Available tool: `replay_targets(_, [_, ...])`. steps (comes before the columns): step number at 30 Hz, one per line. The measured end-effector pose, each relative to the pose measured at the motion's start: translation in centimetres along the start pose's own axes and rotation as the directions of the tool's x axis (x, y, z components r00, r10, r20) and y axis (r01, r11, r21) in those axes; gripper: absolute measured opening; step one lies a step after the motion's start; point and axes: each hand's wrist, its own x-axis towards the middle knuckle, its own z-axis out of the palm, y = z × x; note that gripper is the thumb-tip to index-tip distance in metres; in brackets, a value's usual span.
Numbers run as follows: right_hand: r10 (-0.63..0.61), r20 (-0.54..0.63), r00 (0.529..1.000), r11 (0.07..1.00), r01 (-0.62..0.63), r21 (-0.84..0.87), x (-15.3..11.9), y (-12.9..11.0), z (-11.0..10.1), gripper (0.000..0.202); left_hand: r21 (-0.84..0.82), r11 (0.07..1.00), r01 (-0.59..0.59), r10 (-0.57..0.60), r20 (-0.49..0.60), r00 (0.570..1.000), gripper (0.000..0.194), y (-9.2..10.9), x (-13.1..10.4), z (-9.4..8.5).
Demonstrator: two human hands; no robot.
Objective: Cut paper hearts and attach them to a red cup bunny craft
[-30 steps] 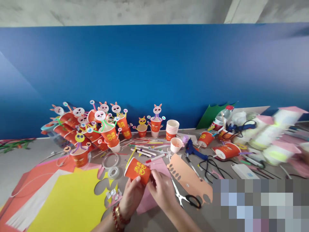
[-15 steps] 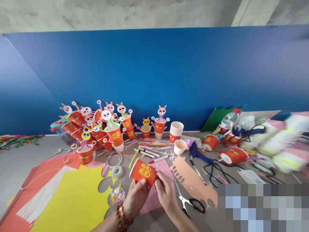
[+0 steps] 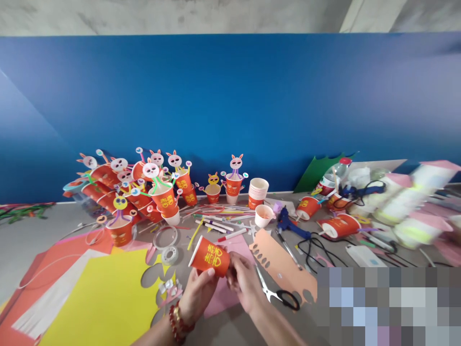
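A red paper cup [image 3: 209, 257] with yellow characters lies on its side in the air, its white rim facing left. My left hand [image 3: 198, 290] wraps it from below, thumb along its side; a beaded bracelet circles that wrist. At the base end of the cup, the bent fingers of my right hand [image 3: 244, 278] press against it, partly hidden. Beneath both hands lies pink paper [image 3: 225, 300]. Just right of my right hand are scissors with black handles [image 3: 287, 299] and a peach sheet with cut-out holes [image 3: 283, 264].
Decorated cups with animal heads [image 3: 163, 197] crowd the back left. A cup stack [image 3: 258, 192], markers [image 3: 216, 226] and a blue glue gun [image 3: 290, 223] lie behind. Yellow paper [image 3: 104, 298] covers the left front; tape rolls [image 3: 169, 254] sit beside it. White rockets [image 3: 418, 204] stand right.
The whole view has shifted a little, so things sit further left and mostly higher. Both hands stay on the cup, which has turned slightly so its characters look rotated.
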Motion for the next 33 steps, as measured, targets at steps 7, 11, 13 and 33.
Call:
replay_targets(7, [0.014,0.038,0.999,1.0,-0.014,-0.012,0.6,0.2,-0.6,0.023,-0.058,0.998,0.035,-0.037,-0.027,0.999,0.021,-0.3,0.3,-0.2])
replay_targets(11, [-0.333,0.148,0.931,0.891,0.362,-0.272,-0.1,0.2,-0.5,0.011,-0.207,0.965,0.158,-0.165,-0.016,0.986,0.019,0.1,0.7,-0.3])
replay_targets(13, [-0.45,0.216,0.867,0.767,0.499,-0.403,-0.7,0.0,-0.5,0.01,-0.251,0.942,0.221,-0.228,0.001,0.974,0.029,0.3,0.8,-0.5])
replay_targets(33, [-0.727,0.332,0.601,0.145,0.607,-0.782,0.0,1.1,-1.8,0.009,-0.127,0.987,0.102,-0.105,-0.018,0.994,0.025,0.6,0.5,0.0])
